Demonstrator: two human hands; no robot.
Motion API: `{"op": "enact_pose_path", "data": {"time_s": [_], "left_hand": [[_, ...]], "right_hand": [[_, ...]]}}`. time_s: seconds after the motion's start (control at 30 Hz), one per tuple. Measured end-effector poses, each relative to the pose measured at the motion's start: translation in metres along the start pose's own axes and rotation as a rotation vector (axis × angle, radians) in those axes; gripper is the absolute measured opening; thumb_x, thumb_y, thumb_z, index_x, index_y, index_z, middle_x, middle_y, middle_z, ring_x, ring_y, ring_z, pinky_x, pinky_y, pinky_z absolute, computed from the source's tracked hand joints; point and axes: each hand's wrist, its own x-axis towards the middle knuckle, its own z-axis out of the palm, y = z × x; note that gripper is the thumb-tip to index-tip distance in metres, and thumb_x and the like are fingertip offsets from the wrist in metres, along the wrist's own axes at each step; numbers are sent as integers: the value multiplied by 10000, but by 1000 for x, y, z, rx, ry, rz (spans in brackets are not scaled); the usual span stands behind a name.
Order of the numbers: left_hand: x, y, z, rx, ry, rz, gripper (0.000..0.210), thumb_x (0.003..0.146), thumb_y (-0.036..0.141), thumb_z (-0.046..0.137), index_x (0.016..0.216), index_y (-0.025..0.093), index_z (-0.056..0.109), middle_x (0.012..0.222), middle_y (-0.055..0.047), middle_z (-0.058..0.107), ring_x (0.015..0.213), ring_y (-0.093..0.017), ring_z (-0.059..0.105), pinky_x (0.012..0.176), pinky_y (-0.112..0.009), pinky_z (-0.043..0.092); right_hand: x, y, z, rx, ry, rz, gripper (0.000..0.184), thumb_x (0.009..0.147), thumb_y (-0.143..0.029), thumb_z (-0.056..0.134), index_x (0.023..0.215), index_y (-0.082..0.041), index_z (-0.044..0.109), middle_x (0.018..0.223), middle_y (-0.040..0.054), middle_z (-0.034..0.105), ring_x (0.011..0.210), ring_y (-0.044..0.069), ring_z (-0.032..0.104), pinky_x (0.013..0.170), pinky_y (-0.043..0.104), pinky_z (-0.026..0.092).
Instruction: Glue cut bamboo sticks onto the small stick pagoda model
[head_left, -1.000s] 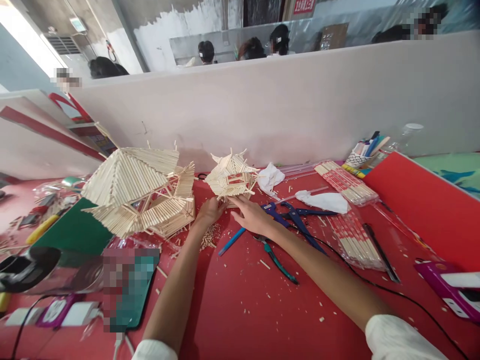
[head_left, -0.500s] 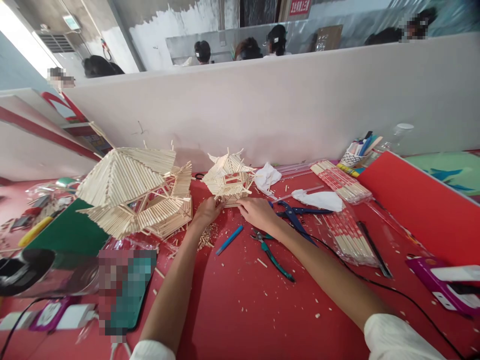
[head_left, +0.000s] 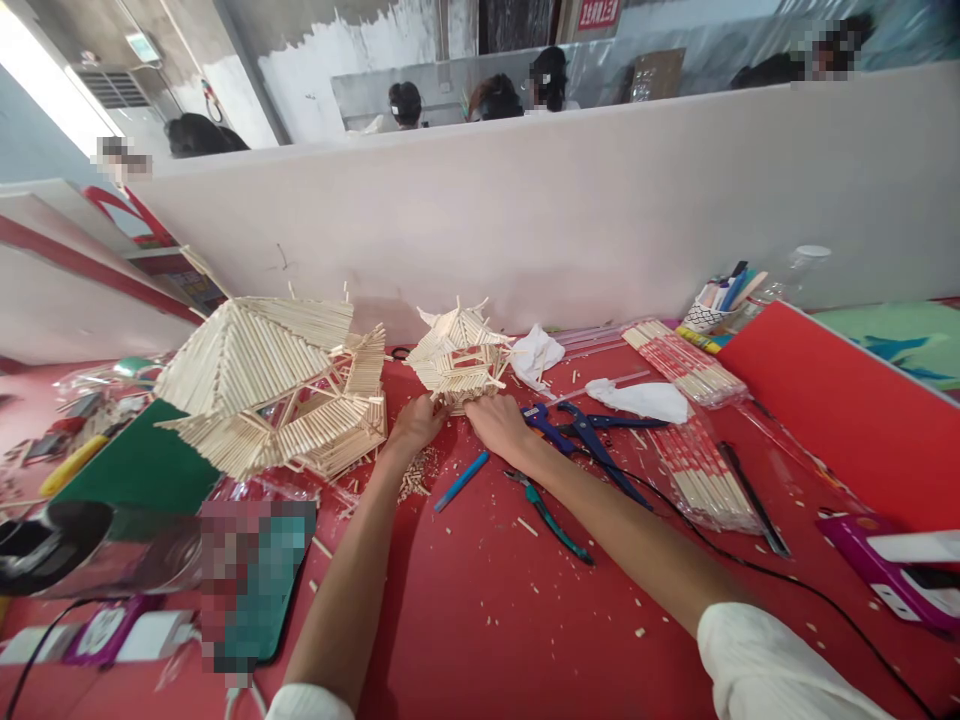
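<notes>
A small pavilion model [head_left: 459, 352] built of thin wooden sticks stands toward the back of the red table. My left hand [head_left: 417, 424] is closed at the left front corner of its base. At the base's front right, my right hand [head_left: 496, 424] has its fingers curled in; the fingertips are partly hidden. To the left rises a larger stick pavilion [head_left: 255, 360] with a wide sloping roof. Short stick offcuts [head_left: 417, 474] lie beside my left wrist. A blue pen-like stick [head_left: 460, 482] rests between my forearms.
Green-handled cutters [head_left: 551, 522] and a blue glue gun [head_left: 547, 428] lie near my right forearm, with a black cable [head_left: 720, 545] running under it. Packs of chopsticks [head_left: 701, 470] and white tissue [head_left: 637, 398] are at right. A phone [head_left: 266, 590] lies left.
My right hand has shifted slightly left along the front of the small pavilion's base, its fingers more curled. My left hand stays at the left corner.
</notes>
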Motion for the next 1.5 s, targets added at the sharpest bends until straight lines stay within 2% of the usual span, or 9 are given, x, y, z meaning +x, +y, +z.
{"op": "enact_pose_path", "data": {"time_s": [0.23, 0.4, 0.7, 0.83, 0.93, 1.07, 1.2, 1.33, 1.5], "left_hand": [[0, -1, 2, -25, 10, 8, 237, 945, 346, 595, 1118, 250, 724, 1097, -113, 768, 1087, -256, 705, 863, -290, 491], [-1, -3, 3, -26, 13, -1, 236, 943, 320, 593, 1123, 241, 723, 1108, -122, 764, 1092, -255, 706, 862, -285, 489], [-2, 0, 0, -16, 8, -36, 309, 948, 421, 601, 1164, 232, 717, 1080, -123, 766, 1067, -257, 708, 860, -298, 494], [-3, 3, -2, 2, 2, -37, 299, 951, 428, 587, 1132, 236, 728, 1053, -117, 770, 1056, -260, 710, 845, -297, 491], [-4, 4, -5, 16, -4, -30, 297, 952, 432, 583, 1111, 230, 731, 1035, -121, 772, 1022, -267, 716, 821, -301, 491], [-5, 5, -7, 38, -5, -17, 293, 958, 431, 576, 1117, 231, 721, 1034, -108, 774, 998, -254, 719, 797, -287, 486], [-4, 6, -7, 64, -2, -16, 288, 966, 430, 559, 1084, 225, 724, 1035, -112, 771, 996, -261, 718, 776, -285, 480], [-4, 7, -6, 84, 3, -11, 291, 978, 434, 539, 1073, 229, 722, 1025, -104, 770, 989, -257, 718, 767, -282, 473], [-4, 8, -6, 110, 1, -10, 295, 985, 432, 532, 1091, 225, 714, 1021, -101, 771, 978, -256, 720, 749, -280, 462]], "right_hand": [[4, -4, -6, 2, 73, -47, 395, 959, -87, 459, 1301, -140, 650, 1189, 224, 724, 1137, 333, 673, 952, 411, 524], [4, -9, -10, 17, 82, -77, 398, 950, -144, 493, 1320, -137, 640, 1200, 214, 723, 1198, 356, 638, 1027, 446, 475], [-23, 4, -25, 34, -28, -110, 280, 969, -266, 490, 966, -172, 755, 938, 147, 785, 866, 297, 733, 754, 343, 497], [-39, 35, -41, 55, -112, -204, 272, 958, -261, 526, 784, -216, 730, 823, 74, 779, 769, 233, 713, 676, 288, 419], [-46, 68, -51, 134, -198, -239, 240, 962, -242, 543, 792, -229, 712, 810, 41, 765, 737, 196, 676, 624, 270, 358], [-48, 111, -59, 193, -95, -121, 95, 924, -224, 620, 882, -233, 705, 839, 18, 754, 741, 178, 653, 624, 257, 344], [-48, 140, -57, 140, 59, 38, 84, 916, -224, 638, 915, -234, 722, 896, 27, 760, 796, 195, 668, 647, 263, 360], [-44, 151, -46, 84, 149, 115, 192, 989, -287, 581, 1015, -222, 760, 1046, 78, 757, 904, 231, 685, 696, 283, 407], [-33, 149, -32, 134, 221, 56, 302, 939, -150, 622, 1214, -204, 734, 1228, 113, 714, 1050, 239, 679, 840, 293, 463]]}}
